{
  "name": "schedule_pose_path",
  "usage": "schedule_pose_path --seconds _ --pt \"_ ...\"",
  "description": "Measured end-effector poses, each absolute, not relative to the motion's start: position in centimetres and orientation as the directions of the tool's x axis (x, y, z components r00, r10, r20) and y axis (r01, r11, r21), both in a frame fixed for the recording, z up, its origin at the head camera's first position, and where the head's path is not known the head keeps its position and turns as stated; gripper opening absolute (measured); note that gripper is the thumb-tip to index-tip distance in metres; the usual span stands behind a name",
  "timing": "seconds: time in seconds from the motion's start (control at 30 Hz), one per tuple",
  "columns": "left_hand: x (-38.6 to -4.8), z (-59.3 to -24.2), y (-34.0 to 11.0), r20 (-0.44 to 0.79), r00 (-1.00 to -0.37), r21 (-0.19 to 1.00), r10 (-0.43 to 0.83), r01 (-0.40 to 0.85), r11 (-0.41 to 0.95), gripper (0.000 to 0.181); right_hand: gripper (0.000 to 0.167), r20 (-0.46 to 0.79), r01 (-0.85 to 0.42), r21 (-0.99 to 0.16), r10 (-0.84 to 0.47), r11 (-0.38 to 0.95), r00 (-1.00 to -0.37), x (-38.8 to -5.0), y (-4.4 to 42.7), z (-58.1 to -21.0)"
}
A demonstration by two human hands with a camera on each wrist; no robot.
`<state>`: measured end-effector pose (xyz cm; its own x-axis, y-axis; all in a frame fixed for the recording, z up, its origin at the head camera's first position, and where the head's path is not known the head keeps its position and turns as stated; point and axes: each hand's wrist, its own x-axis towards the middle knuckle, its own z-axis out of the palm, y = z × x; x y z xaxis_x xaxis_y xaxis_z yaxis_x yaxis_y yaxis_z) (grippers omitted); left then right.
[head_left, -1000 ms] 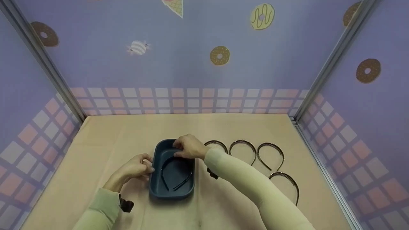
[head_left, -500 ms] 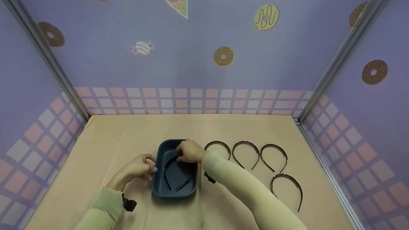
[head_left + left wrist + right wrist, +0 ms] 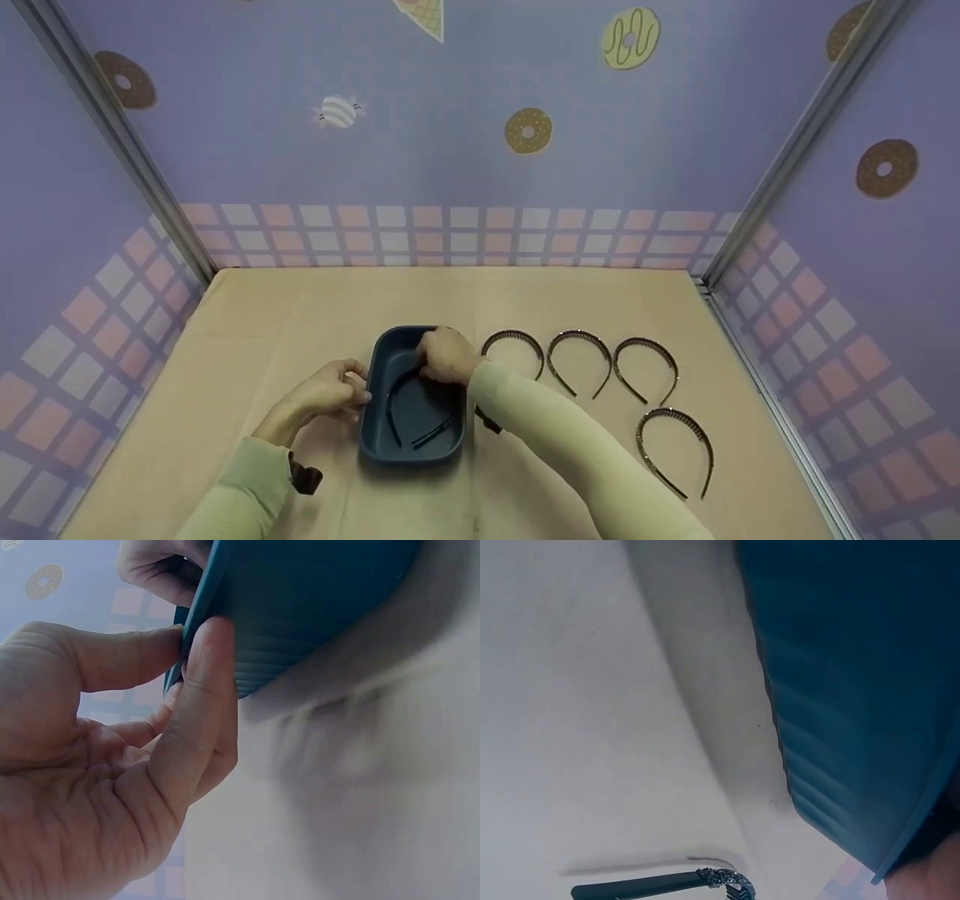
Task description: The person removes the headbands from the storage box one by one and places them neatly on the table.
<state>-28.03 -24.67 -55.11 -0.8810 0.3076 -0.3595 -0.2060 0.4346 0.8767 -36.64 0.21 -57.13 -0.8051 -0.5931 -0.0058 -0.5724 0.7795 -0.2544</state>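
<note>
A deep blue rectangular tray (image 3: 412, 456) stands on the table, left of centre. My left hand (image 3: 330, 390) pinches its left rim between thumb and fingers, which the left wrist view (image 3: 142, 742) shows closely. Inside the tray lies a dark headband (image 3: 391, 416), arch away from me; a doubled line at its right end may be a second one. My right hand (image 3: 446, 356) reaches over the right rim, with curled fingers at the top of that arch. Its fingertips are partly hidden. In the right wrist view, the tray's outer wall (image 3: 855, 690) blocks most of the hand.
Right of the tray lie several dark toothed headbands: three in a back row (image 3: 514, 334), (image 3: 579, 334), (image 3: 646, 343), and one nearer (image 3: 679, 416). A pale cloth covers the table (image 3: 315, 322). Patterned walls (image 3: 450, 165) enclose the back and sides.
My right hand has moved slightly toward me inside the tray, and its spread fingers have drawn together at the headband's arch. The left hand keeps its hold on the rim; the view has shifted slightly.
</note>
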Motion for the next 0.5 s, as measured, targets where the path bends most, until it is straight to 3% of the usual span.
schedule_pose_path --seconds 0.27,0.5 --pt "-28.0 -55.0 -24.6 -0.369 -0.881 0.870 0.296 -0.215 0.444 0.043 0.010 -0.006 -0.530 -0.362 -0.570 0.767 -0.821 -36.5 0.3 -56.7" --pt "-28.0 -55.0 -24.6 -0.371 -0.880 0.870 0.296 -0.218 0.443 0.041 0.010 0.010 -0.460 -0.599 -0.568 0.655 -0.823 -36.5 0.6 -56.1"
